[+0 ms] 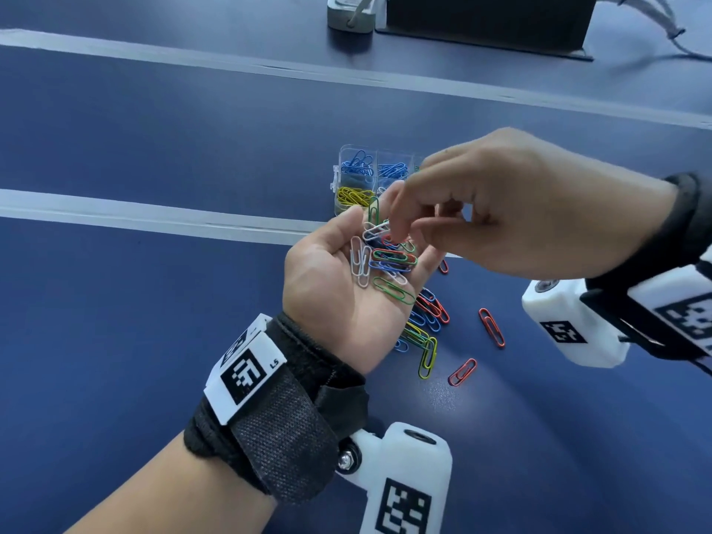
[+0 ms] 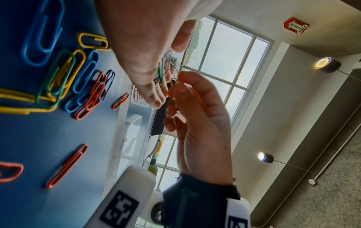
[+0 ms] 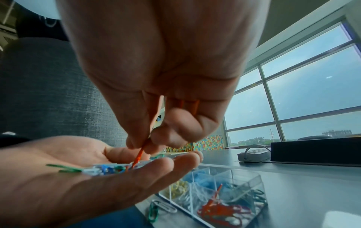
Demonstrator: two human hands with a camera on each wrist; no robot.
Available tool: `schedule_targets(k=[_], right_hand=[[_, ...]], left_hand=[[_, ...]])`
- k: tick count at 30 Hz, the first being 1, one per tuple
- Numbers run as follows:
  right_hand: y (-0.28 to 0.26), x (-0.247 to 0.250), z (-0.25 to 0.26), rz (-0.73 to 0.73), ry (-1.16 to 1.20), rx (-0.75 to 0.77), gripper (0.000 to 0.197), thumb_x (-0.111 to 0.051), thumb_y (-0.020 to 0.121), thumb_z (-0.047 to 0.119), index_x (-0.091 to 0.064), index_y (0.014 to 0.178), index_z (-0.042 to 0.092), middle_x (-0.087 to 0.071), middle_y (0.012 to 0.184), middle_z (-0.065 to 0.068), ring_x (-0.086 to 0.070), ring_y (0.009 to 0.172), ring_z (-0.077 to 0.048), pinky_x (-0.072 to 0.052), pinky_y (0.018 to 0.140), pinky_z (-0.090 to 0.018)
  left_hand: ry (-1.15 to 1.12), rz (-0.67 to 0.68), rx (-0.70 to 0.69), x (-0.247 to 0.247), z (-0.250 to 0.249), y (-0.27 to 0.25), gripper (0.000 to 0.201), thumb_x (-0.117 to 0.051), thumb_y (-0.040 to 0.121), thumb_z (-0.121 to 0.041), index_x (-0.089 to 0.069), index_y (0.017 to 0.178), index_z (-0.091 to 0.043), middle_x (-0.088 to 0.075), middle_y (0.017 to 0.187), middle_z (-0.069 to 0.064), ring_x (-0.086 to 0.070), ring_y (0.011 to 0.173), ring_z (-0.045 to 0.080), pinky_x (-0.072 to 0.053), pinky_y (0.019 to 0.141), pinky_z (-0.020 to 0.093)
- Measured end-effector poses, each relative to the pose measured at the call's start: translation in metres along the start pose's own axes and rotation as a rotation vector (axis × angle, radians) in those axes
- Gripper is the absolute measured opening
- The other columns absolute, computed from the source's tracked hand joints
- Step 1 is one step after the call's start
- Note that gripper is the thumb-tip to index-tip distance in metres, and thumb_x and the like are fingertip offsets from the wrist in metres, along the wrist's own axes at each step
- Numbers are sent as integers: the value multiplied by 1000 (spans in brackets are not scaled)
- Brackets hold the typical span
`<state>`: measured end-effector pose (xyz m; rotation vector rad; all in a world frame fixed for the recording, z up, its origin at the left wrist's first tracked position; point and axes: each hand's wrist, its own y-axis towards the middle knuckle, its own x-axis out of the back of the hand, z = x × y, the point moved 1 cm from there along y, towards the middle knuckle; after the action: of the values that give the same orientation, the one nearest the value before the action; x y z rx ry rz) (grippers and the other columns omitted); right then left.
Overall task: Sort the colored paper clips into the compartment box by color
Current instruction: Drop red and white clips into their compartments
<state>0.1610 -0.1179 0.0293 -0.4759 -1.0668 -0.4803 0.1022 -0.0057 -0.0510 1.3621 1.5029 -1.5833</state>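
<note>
Left hand: The left hand (image 1: 346, 287) is held palm up above the bench (image 1: 154, 302). Its fingers (image 3: 156, 168) are loose and spread, and a small heap of clips (image 1: 389, 256) lies on the palm: white, green, red and blue ones.
Right hand: The right hand (image 1: 512, 202) reaches over the left palm. Its fingers (image 3: 136, 138) pinch a red clip (image 3: 139, 154) by one end, and the other end of the clip dips into the heap. More red wire shows tucked under the curled fingers.
Box: The clear box (image 1: 356, 179) stands on the bench just behind the two hands. It has blue clips at the far side, yellow ones at the near left, and red ones in another part.
Loose clips: A pile of clips (image 1: 424, 321) lies on the bench under the left hand. Two red ones (image 1: 491, 327) lie a little apart to the right.
</note>
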Motion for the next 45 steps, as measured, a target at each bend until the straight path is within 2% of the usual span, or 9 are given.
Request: schedule_targets(k=[4, 8, 13, 17, 21, 27, 30, 37, 45], right_hand=[[0, -9, 1, 20, -47, 36, 24, -51, 74, 14, -73, 84, 18, -54, 73, 17, -43, 67, 2, -32, 67, 0], [1, -11, 3, -10, -112, 25, 18, -58, 72, 30, -73, 80, 23, -56, 71, 15, -39, 71, 0, -33, 61, -10], [3, -15, 4, -20, -167, -13, 20, -54, 72, 33, -71, 79, 28, -63, 76, 11, -41, 62, -9, -51, 62, -35], [3, -9, 4, -67, -97, -11, 20, -54, 73, 28, -73, 78, 23, -67, 67, 4, -53, 55, -14, -47, 61, -27], [1, -5, 3, -146, 40, -76, 20, -55, 72, 29, -74, 79, 24, -70, 62, 6, -62, 56, -10, -48, 64, -22], [3, -5, -1, -150, 58, -35, 23, -54, 75, 20, -73, 86, 27, -68, 73, 5, -61, 61, -10, -45, 59, -16], [1, -7, 0, -107, 7, 29, 29, -50, 75, 13, -73, 85, 25, -62, 79, 3, -59, 65, -15, -45, 61, -25], [2, -15, 0, -24, -84, 22, 23, -56, 76, 36, -73, 88, 27, -64, 90, 5, -58, 71, -17, -53, 66, -40], [0, -13, 3, -170, -67, 48, 26, -58, 79, 31, -69, 63, 14, -59, 58, -1, -63, 62, -25, -49, 60, -36]], left_hand=[[-6, 11, 0, 2, -2, 1, 38, -31, 93, -23, -58, 111, -3, -63, 98, 10, -60, 84, 23, -52, 77, 33], [3, -4, 7, 4, -2, 2, 36, -30, 94, -24, -59, 102, -4, -60, 88, 8, -59, 65, 20, -39, 57, 24], [11, -21, 7, 3, -2, 2, 36, -30, 94, -24, -57, 109, -6, -56, 105, 8, -58, 78, 21, -44, 73, 29], [0, -22, 3, 1, -2, 1, 35, -33, 94, -22, -59, 106, -3, -60, 105, 12, -59, 91, 25, -43, 91, 36], [15, -30, -6, 0, -1, 1, 36, -38, 89, -19, -59, 114, -5, -57, 130, 13, -54, 119, 27, -42, 100, 46], [2, -15, -1, -3, -1, 0, 28, -47, 77, -16, -63, 97, -4, -61, 111, 15, -58, 106, 30, -44, 98, 49], [13, -6, -4, -2, -3, 0, 29, -44, 81, -18, -61, 100, -3, -58, 111, 14, -57, 102, 28, -43, 99, 45], [-20, 16, 4, 0, -1, 1, 36, -31, 94, -23, -61, 87, -3, -59, 70, 6, -57, 56, 17, -40, 52, 21], [22, -23, -3, 3, 1, 2, 31, -40, 89, -19, -66, 82, -4, -65, 86, 9, -60, 81, 20, -48, 86, 33]])
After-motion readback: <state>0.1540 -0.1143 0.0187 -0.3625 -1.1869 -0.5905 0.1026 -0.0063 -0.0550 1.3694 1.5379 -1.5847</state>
